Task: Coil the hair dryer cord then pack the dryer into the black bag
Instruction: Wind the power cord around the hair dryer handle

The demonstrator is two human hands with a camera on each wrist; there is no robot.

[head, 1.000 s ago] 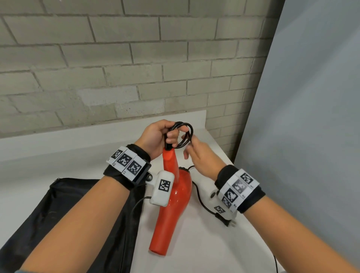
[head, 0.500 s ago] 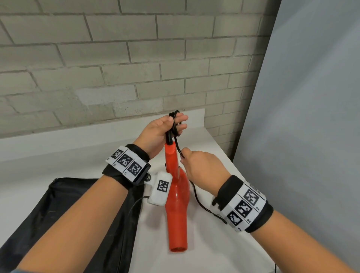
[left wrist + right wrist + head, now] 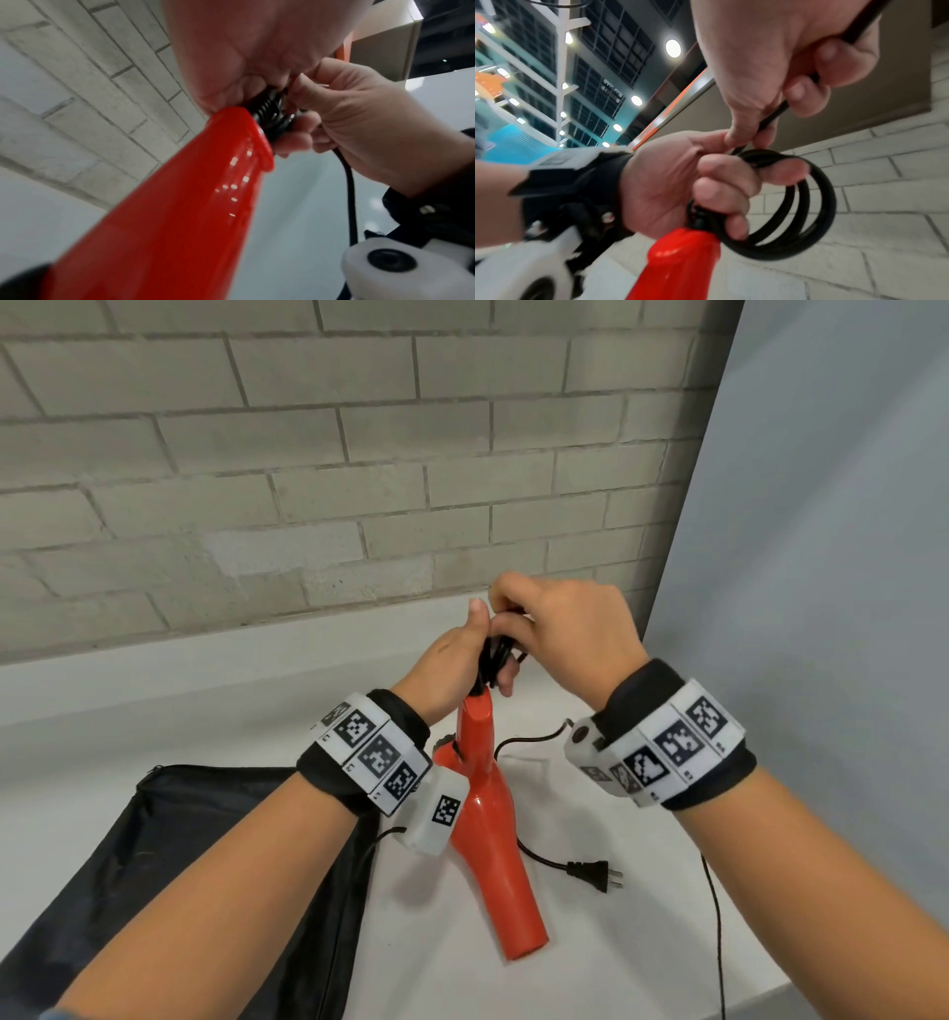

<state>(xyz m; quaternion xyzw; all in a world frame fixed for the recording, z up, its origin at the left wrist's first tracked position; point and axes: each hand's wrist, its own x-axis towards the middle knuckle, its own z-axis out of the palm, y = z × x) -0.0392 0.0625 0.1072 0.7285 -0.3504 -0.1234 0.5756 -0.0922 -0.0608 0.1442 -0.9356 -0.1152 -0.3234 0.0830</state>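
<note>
The red hair dryer [image 3: 488,839] stands nozzle-down over the white table [image 3: 590,968], its handle end up. My left hand [image 3: 480,654] grips the top of the handle together with the coiled loops of black cord [image 3: 808,203]. Just above it, my right hand [image 3: 549,624] pinches a stretch of cord [image 3: 772,117] between thumb and fingers. The loose remainder of the cord [image 3: 529,742] trails down to the plug [image 3: 593,873], which lies on the table beside the dryer. The black bag [image 3: 179,865] lies flat at the left, under my left forearm.
A brick wall [image 3: 308,480] runs close behind the table and a grey panel [image 3: 821,608] closes the right side. The table's front right edge [image 3: 770,988] is near. A thin black wire [image 3: 718,942] hangs by my right forearm.
My right hand has risen from beside the handle to above my left hand, bringing the cord up with it. The dryer has swung, and the plug now lies in view on the table.
</note>
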